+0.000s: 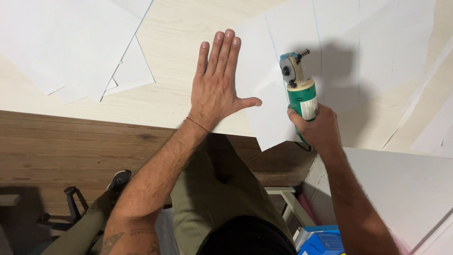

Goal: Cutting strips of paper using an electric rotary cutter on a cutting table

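Seen from above, a person stands at a pale wooden table with both bare hands at work on a large white sheet.

The left hand lies flat, palm down, fingers straight and close together, thumb stretched out to the right. Its fingertips and thumb rest on the sheet's left edge; the heel of the hand is on bare wood. It grips nothing, only presses.

The right hand is wrapped tight around the green body of a small powered cutter. The cutter sits on the sheet just right of the left thumb, close but not touching. Its long axis runs away from the person, leaning slightly left, with the grey cutting head at the far end. A thin blue line drawn on the sheet continues beyond the head, in nearly the same direction. The right hand is at the cutter's near end; the left hand lies alongside it.

Count: one cutter, two hands, one sheet under them. Several more loose white sheets overlap at the far left, and paper strips lie at the right. A white board sits lower right, a blue box below it, and a chair base on the brown floor.
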